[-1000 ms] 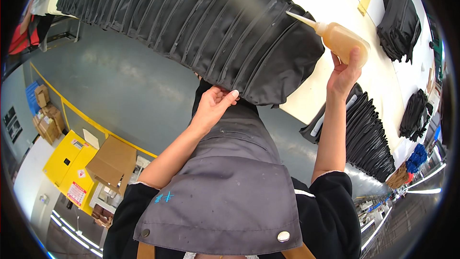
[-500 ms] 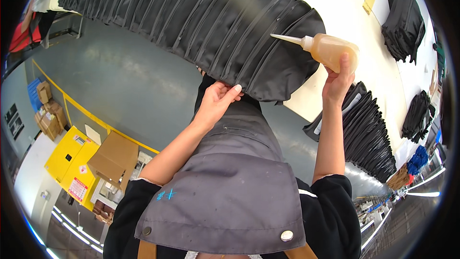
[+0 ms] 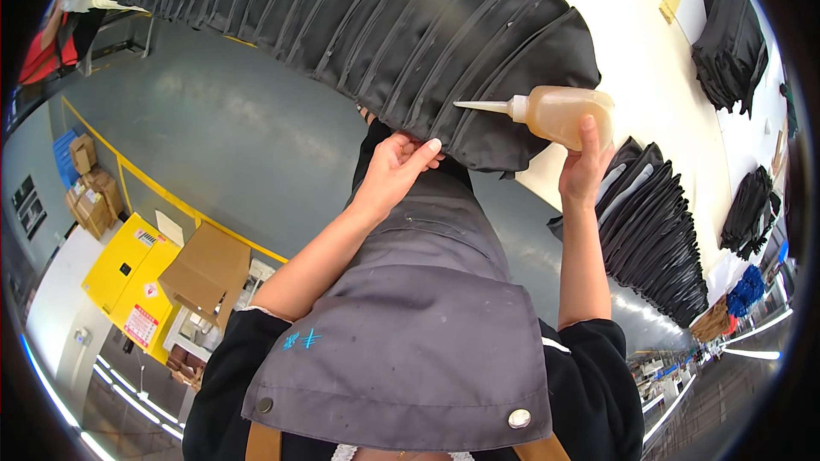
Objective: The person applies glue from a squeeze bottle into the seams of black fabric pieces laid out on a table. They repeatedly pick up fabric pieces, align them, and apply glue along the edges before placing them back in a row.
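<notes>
A long row of overlapping black fabric pieces (image 3: 389,30) fans out across the table, each with a folded strip along its edge. My left hand (image 3: 397,172) is closed at the near edge of the row, thumb on top and fingers underneath, pinching one of the pieces. In my right hand (image 3: 584,166) is a squeeze bottle (image 3: 555,113) of amber, translucent liquid. The bottle lies nearly level, and its long thin nozzle points left over the fabric near the right end of the row. Whether the tip touches the cloth I cannot tell.
The pale tabletop (image 3: 632,60) runs under the row. Another fanned stack of black pieces (image 3: 653,230) lies to the right, with more black bundles (image 3: 729,51) beyond. A yellow cabinet (image 3: 128,277) and open cardboard box (image 3: 203,269) stand at lower left.
The bottle and my right hand have moved left and slightly down, bringing the nozzle closer to my left hand. My left hand keeps its pinch on the fabric.
</notes>
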Available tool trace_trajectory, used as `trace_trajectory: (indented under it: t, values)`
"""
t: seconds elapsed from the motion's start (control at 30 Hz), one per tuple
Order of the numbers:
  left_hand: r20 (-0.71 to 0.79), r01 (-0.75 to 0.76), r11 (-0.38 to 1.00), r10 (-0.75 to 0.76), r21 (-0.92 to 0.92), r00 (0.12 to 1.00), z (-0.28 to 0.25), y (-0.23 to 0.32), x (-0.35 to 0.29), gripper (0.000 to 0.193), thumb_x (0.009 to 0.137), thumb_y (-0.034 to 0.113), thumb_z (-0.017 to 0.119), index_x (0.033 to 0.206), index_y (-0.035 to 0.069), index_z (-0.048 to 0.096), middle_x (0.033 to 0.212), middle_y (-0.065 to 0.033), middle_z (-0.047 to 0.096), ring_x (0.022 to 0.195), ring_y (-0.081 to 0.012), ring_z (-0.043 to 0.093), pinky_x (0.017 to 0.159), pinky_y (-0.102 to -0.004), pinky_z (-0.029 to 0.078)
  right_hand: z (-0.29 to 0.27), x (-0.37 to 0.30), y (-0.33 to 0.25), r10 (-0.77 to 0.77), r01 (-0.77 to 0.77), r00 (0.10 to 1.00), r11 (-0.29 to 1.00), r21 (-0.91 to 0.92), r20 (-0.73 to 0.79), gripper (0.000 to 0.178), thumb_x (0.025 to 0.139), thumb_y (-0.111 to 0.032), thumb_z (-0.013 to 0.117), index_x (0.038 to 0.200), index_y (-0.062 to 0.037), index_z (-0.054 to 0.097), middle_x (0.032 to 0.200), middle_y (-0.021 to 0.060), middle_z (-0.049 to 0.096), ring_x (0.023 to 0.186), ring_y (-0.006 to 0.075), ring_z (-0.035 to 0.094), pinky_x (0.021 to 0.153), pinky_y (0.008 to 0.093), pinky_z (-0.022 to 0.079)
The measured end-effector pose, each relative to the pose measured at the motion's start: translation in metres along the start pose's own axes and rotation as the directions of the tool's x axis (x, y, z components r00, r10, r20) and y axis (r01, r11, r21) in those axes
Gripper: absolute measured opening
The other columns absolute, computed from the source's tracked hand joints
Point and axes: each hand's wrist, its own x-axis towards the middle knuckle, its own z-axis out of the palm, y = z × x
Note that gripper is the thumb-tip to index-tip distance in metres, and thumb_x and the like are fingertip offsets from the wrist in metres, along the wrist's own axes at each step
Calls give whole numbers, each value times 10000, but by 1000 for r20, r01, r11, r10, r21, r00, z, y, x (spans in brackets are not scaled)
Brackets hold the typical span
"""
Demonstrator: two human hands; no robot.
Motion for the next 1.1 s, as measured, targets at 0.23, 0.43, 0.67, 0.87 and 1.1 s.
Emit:
trace_trajectory:
  t: [0.23, 0.43, 0.67, 0.87, 1.1]
  values:
    - [-3, 0, 1000, 0, 4, 1000, -1, -2, 1, 304, 939, 235, 654, 1048, -46, 612, 951, -104, 677, 882, -141, 636, 826, -281, 501, -2, -15, 4, 32, -20, 993, 994, -109, 110, 530, 902, -387, 666, 1233, 8, 541, 1129, 98, 600, 1053, 194, 584, 911, 347, 477]
    - [64, -46, 999, 47, -18, 997, -3, -4, -3, 334, 903, 222, 703, 1087, -39, 604, 976, -85, 666, 917, -134, 628, 843, -284, 498, -13, -5, -7, 371, -405, 904, 587, 701, 211, 501, 938, -431, 571, 1258, -46, 537, 1131, 131, 611, 1044, 218, 616, 816, 309, 540]
    - [84, 41, 995, -49, 92, 995, 6, -8, 1, 424, 857, 274, 759, 1105, -35, 608, 975, -79, 663, 898, -120, 612, 837, -272, 487, -36, 47, -27, 106, -20, 991, 722, 692, -83, 588, 895, -440, 658, 1290, -37, 490, 1239, 119, 557, 1088, 227, 597, 938, 342, 547]
    - [14, 47, 993, -49, 107, 999, 12, -7, 2, 294, 897, 239, 709, 1004, -22, 628, 886, -68, 664, 853, -141, 624, 814, -290, 489, -35, 63, -32, -65, 169, 945, 937, 307, -322, 651, 880, -471, 672, 1321, -43, 457, 1268, 108, 540, 1127, 225, 585, 975, 357, 516]
    - [-3, 24, 995, -24, 100, 1000, 15, -4, 1, 293, 903, 247, 700, 996, -22, 631, 889, -71, 665, 859, -140, 626, 805, -292, 487, -33, 66, -25, -98, 182, 936, 957, 227, -337, 646, 881, -445, 674, 1323, -24, 463, 1287, 122, 528, 1194, 252, 550, 1012, 399, 491]
